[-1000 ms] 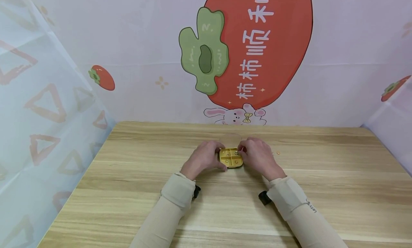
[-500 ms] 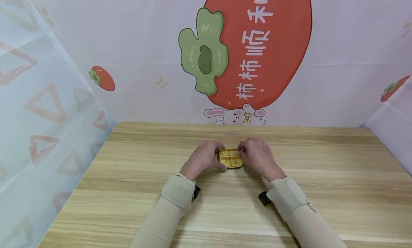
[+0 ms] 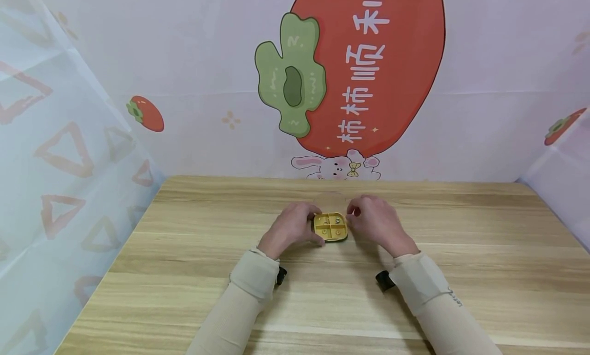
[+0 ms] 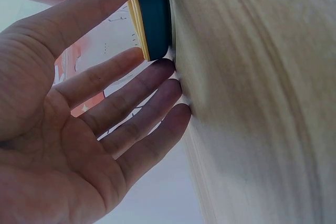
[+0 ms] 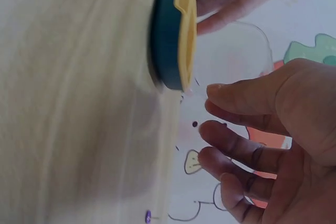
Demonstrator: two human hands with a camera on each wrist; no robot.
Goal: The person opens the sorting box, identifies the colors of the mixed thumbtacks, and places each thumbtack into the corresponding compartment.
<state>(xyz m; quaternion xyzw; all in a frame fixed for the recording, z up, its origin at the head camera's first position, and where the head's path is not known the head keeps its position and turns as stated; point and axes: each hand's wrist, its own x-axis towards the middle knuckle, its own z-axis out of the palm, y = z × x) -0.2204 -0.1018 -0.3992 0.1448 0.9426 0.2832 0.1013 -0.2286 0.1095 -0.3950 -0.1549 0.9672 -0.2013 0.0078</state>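
Note:
A small box with a yellow four-part inside (image 3: 330, 225) and a teal outer wall (image 5: 167, 35) sits on the table. Tiny shiny pieces lie in its compartments, one of them in the far right part (image 3: 338, 220); their kind is too small to tell. My left hand (image 3: 292, 228) holds the box's left side between thumb and index finger, the other fingertips touching the table. Just right of the box is my right hand (image 3: 375, 223), apart from it. Its thumb and index tips are close together with nothing visible between them, the other fingers loosely bent.
The box's clear lid (image 5: 233, 51) stands raised at the back. A tiny purple piece (image 5: 148, 216) lies on the wood table (image 3: 207, 304), right of the box. Behind the table hangs a printed cloth (image 3: 207, 63).
My right hand has drawn back from the box's far right compartment, a little to the right, uncovering the shiny piece there. The left hand and the box have stayed in place.

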